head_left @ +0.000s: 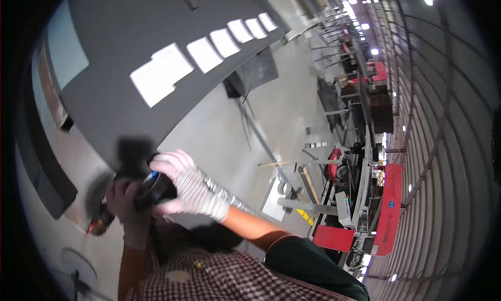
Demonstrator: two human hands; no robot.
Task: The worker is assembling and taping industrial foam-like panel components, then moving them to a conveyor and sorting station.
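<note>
— Hands first: how are they placed?

— Both hands are seen close together at the lower left. The right hand (187,186), in a striped white glove, is curled over the top of a black tool (152,189); its fingers are wrapped round the rounded black body, so it is closed on it. The left hand (125,204) is set just beside and below it, in a darker glove, and is blurred; it appears closed round the tool's lower part, though the finger positions cannot be made out clearly.

— And the tool itself?

— It is held between the two hands, tilted down to the left. A red-tipped end (98,227) is seen below the left hand. A blue mark is visible on the body just under the right fingers. What kind of tool it is cannot be told.

— What is around the hands?

— A ribbed silver hose (229,197) is seen running along the right wrist, away to the right. Below the hands a checked shirt (229,280) is seen. Above the hands a large dark grey panel (125,61) is seen, with a row of white sheets (203,53) on it. Right of the hands, well apart, a pale floor (229,129) is seen, and beyond it a red machine (389,207) beside a long metal frame.
</note>
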